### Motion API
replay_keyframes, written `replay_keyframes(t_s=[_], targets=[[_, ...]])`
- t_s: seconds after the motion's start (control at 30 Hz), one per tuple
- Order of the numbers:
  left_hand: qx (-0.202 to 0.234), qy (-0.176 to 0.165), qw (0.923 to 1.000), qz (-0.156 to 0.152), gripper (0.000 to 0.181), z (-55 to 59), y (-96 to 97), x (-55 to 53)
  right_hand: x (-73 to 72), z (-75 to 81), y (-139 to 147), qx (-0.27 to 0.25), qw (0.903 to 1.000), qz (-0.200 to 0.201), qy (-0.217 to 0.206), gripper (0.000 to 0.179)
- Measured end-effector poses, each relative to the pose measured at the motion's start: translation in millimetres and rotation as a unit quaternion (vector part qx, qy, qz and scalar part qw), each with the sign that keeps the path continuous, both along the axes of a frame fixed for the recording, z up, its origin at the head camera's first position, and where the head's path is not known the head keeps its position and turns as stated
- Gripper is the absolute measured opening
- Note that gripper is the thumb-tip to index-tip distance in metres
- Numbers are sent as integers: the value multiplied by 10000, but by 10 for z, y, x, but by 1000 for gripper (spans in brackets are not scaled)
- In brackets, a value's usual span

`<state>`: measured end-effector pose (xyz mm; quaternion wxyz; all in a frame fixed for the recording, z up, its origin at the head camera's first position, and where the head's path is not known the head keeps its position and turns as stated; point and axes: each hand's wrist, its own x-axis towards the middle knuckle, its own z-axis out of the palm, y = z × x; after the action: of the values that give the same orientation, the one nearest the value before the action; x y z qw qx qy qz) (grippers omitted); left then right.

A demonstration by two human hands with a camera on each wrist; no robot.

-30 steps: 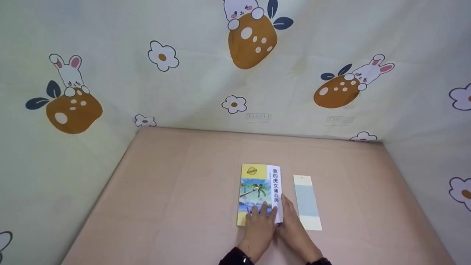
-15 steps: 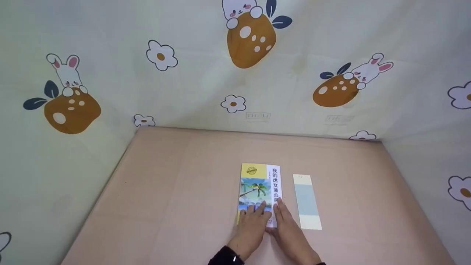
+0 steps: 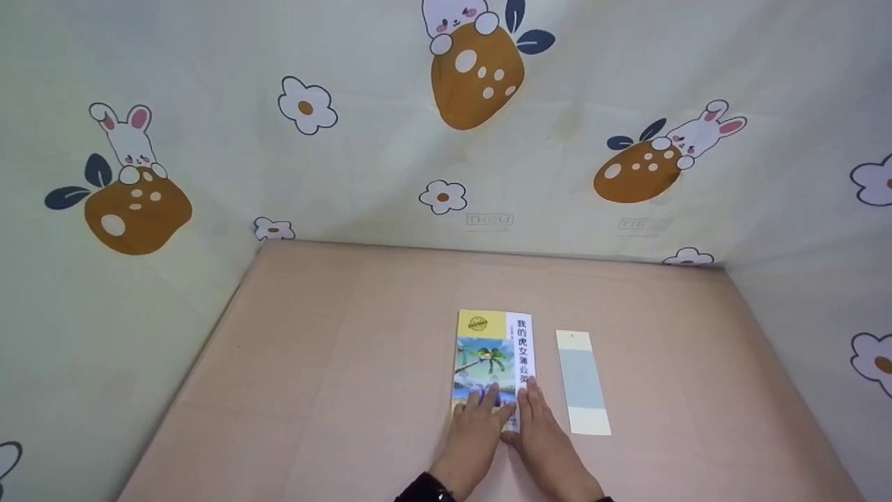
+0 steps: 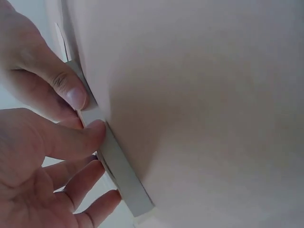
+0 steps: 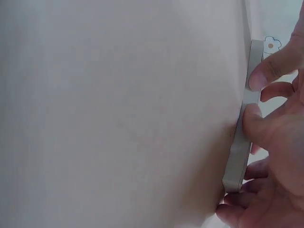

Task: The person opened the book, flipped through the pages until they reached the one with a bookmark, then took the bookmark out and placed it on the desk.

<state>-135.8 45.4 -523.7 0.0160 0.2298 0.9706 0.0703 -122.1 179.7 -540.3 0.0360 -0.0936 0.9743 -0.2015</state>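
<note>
A paperback book [image 3: 486,359] with a palm-tree picture and Chinese title lies face up on the pink-beige table. My left hand [image 3: 474,436] covers its lower left, fingers curled on the cover. My right hand [image 3: 547,436] lies over the lower right, fingers pointing forward along the cover. In the left wrist view, both thumbs press the near edge [image 4: 121,173] of the book, while the left fingers bend against its cover. The right wrist view shows the right thumb [image 5: 253,121] on that same edge, with fingers round the corner.
A pale bookmark [image 3: 584,383] with a blue-grey middle lies just right of the book. The table [image 3: 334,362] extends to both sides. Fabric walls [image 3: 376,153] with rabbit and flower prints rise behind and at the sides.
My right hand has shifted from the book's right side onto the right part of its cover. The left hand has slid slightly left. The bookmark stays put.
</note>
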Motion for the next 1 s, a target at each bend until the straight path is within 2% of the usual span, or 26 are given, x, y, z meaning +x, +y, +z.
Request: replay_keyframes(t_s=[0.17,0.27,0.4,0.53,0.73,0.83,0.93,1.0], targets=[[-77,-18,9999,84,52,-7,16,-9,-7,-19,-25,-7,9980,-98,626,56],[-169,-35,9998,120,51,5,33,-26,-21,-7,-26,-23,9966,-107,811,47],[-167,-188,9996,152,51,8,47,-33,-35,7,-18,-99,9975,-148,690,43],[-70,-351,9993,110,52,13,23,-20,-27,29,-11,-183,9988,-191,408,47],[-52,-213,9994,-273,51,61,-64,-33,-25,149,11,-178,9996,-205,-83,49],[-125,-125,9985,-509,49,105,-94,-47,-44,205,42,-87,9998,-139,-96,46],[-100,-220,9973,-690,45,168,-115,-53,-63,227,73,-9,9999,-99,-135,44],[-70,-400,9962,-773,42,222,-126,-63,-72,239,90,-27,9998,-88,-154,43]])
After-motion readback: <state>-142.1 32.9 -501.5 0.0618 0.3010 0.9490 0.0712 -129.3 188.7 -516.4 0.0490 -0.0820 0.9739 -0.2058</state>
